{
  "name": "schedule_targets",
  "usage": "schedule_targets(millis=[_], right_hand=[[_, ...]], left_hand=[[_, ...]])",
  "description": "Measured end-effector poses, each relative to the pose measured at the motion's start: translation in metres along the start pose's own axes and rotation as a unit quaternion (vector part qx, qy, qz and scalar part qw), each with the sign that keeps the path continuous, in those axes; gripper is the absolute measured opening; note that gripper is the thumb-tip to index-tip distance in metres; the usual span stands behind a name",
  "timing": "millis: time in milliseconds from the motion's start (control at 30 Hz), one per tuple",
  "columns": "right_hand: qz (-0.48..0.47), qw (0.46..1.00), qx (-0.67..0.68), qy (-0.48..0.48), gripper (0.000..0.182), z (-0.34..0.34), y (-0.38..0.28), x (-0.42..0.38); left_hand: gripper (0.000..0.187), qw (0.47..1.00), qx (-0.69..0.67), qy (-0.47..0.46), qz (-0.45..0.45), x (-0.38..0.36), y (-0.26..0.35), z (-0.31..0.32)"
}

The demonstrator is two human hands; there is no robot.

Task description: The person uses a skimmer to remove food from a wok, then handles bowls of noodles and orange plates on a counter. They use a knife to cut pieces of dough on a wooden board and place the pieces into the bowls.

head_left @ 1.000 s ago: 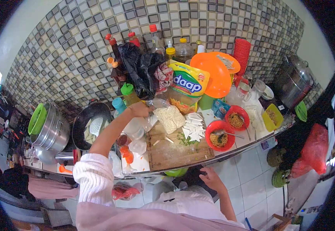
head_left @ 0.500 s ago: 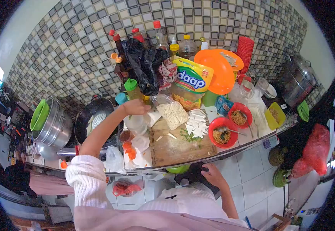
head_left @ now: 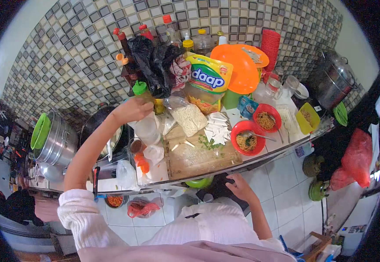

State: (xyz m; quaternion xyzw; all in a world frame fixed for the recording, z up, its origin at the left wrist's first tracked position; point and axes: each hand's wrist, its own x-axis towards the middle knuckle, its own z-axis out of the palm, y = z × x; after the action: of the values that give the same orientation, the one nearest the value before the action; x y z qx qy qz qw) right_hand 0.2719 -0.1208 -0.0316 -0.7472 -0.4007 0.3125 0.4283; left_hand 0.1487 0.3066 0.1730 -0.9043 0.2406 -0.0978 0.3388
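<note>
My left hand (head_left: 134, 109) reaches over the counter with its fingers curled, in front of a squeeze bottle with a green cap (head_left: 140, 88). The hand covers most of the bottle's body, and whatever lies inside the fingers is hidden. Just below it stands a cloudy plastic container (head_left: 147, 130). To its right, a block of dried noodles (head_left: 190, 120) rests on a plastic bag at the back of the wooden cutting board (head_left: 198, 163). Below the counter edge, my right hand (head_left: 239, 187) hangs with loosely bent fingers apart, holding nothing.
White cut triangles (head_left: 217, 128) and chopped greens (head_left: 208, 142) lie on the board. Red bowls of noodles (head_left: 247, 142) stand to the right. A dark wok (head_left: 93, 124) and a steamer pot (head_left: 61, 139) are at left. Sauce bottles (head_left: 124, 43) and a black bag (head_left: 157, 65) line the wall.
My left hand has moved left, to in front of the green-capped bottle, covering the blue cap seen before. The camera view has shifted slightly. My right hand stays low by the counter edge.
</note>
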Motion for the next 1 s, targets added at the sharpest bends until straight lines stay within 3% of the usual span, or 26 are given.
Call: schedule_targets(millis=[67, 133, 233, 300, 367, 433, 500, 533, 600, 700, 800, 867, 900, 933, 967, 1000], right_hand=[[-0.042, 0.998, -0.036, 0.016, 0.033, 0.001, 0.005, 0.0], [-0.039, 0.998, -0.052, 0.016, 0.032, 0.0, -0.007, -0.001], [-0.023, 1.0, 0.006, -0.005, 0.031, 0.007, -0.014, 0.009], [-0.032, 0.983, 0.144, -0.108, 0.032, 0.016, -0.015, 0.031], [0.034, 0.931, 0.329, -0.157, 0.039, 0.019, -0.046, 0.051], [0.021, 0.881, 0.459, -0.114, 0.055, 0.023, -0.09, 0.07], [-0.057, 0.953, 0.297, -0.021, 0.065, 0.026, -0.109, 0.096], [-0.057, 0.953, 0.298, -0.023, 0.065, 0.027, -0.109, 0.11], [-0.14, 0.955, 0.262, -0.022, 0.058, 0.037, -0.096, 0.14], [-0.087, 0.951, 0.276, -0.109, 0.047, 0.041, -0.081, 0.157], [-0.069, 0.937, 0.322, -0.119, 0.037, 0.033, -0.085, 0.144], [-0.101, 0.935, 0.32, -0.115, 0.038, 0.035, -0.079, 0.14], [-0.085, 0.971, 0.212, -0.07, 0.037, 0.037, -0.071, 0.139], [-0.068, 0.992, 0.1, -0.024, 0.037, 0.038, -0.067, 0.135], [-0.065, 0.993, 0.1, -0.025, 0.037, 0.038, -0.062, 0.129], [-0.108, 0.991, -0.038, 0.07, 0.034, 0.035, -0.064, 0.12]], left_hand=[[0.014, 0.997, -0.054, -0.037, -0.03, 0.009, -0.001, -0.024], [0.014, 0.997, -0.06, -0.011, -0.056, 0.016, 0.002, -0.036], [0.011, 0.992, -0.069, -0.005, -0.105, 0.027, 0.014, -0.051], [0.008, 0.979, -0.119, -0.021, -0.161, 0.037, 0.027, -0.057], [0.009, 0.969, -0.15, -0.057, -0.188, 0.049, 0.043, -0.067], [0.015, 0.942, -0.226, -0.092, -0.23, 0.061, 0.056, -0.073], [0.016, 0.925, -0.281, -0.082, -0.244, 0.068, 0.066, -0.075], [0.017, 0.904, -0.334, -0.072, -0.256, 0.071, 0.071, -0.075], [0.014, 0.909, -0.316, -0.064, -0.264, 0.074, 0.08, -0.075], [0.015, 0.893, -0.364, -0.05, -0.261, 0.068, 0.088, -0.063], [0.021, 0.844, -0.454, -0.034, -0.283, 0.059, 0.098, -0.052], [0.024, 0.771, -0.519, -0.031, -0.367, 0.056, 0.109, -0.048], [0.024, 0.769, -0.522, -0.032, -0.369, 0.056, 0.12, -0.042], [0.023, 0.714, -0.528, -0.02, -0.46, 0.056, 0.137, -0.033], [0.023, 0.651, -0.527, -0.008, -0.546, 0.056, 0.155, -0.023], [0.023, 0.649, -0.53, -0.01, -0.546, 0.054, 0.176, -0.01]])
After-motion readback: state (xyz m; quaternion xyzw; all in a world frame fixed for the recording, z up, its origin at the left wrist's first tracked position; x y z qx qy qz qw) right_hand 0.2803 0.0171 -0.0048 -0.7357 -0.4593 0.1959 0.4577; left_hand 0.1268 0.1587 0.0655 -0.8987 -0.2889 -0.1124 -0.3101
